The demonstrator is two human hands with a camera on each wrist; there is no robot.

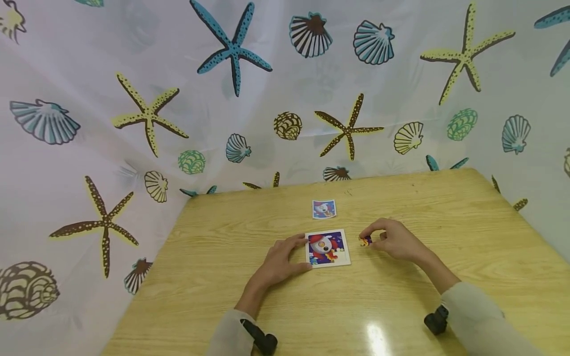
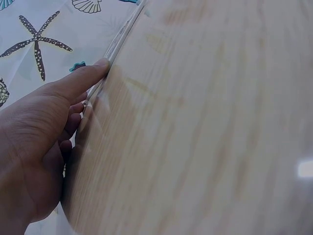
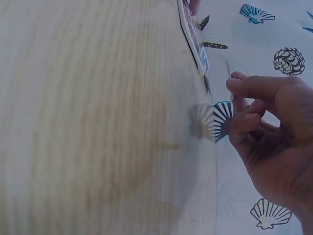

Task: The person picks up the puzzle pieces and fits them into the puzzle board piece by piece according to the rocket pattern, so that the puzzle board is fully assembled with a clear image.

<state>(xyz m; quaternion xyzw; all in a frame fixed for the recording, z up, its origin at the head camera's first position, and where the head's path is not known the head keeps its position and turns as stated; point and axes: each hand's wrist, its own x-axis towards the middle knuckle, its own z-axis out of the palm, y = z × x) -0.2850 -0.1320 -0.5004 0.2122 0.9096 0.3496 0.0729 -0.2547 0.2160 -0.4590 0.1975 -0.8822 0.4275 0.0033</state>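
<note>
A square jigsaw puzzle (image 1: 324, 245) with a white border lies on the table and shows a red and white rocket on a dark blue ground. Its lower right part is bare white. My left hand (image 1: 281, 261) rests at the puzzle's left side, with the thumb at the lower left corner and fingertips along the left edge. In the left wrist view the thumb (image 2: 84, 81) lies nearly straight. To the right of the puzzle, my right hand (image 1: 395, 241) pinches a small dark blue and orange puzzle piece (image 1: 365, 241) between thumb and fingers. The right wrist view shows that piece edge-on, above the tabletop.
A small picture card (image 1: 324, 209) with a similar rocket lies behind the puzzle. The wooden table (image 1: 213, 262) ends at the back against a white curtain (image 1: 267, 99) printed with starfish and shells. Black wrist cameras (image 1: 435, 320) sit on both sleeves.
</note>
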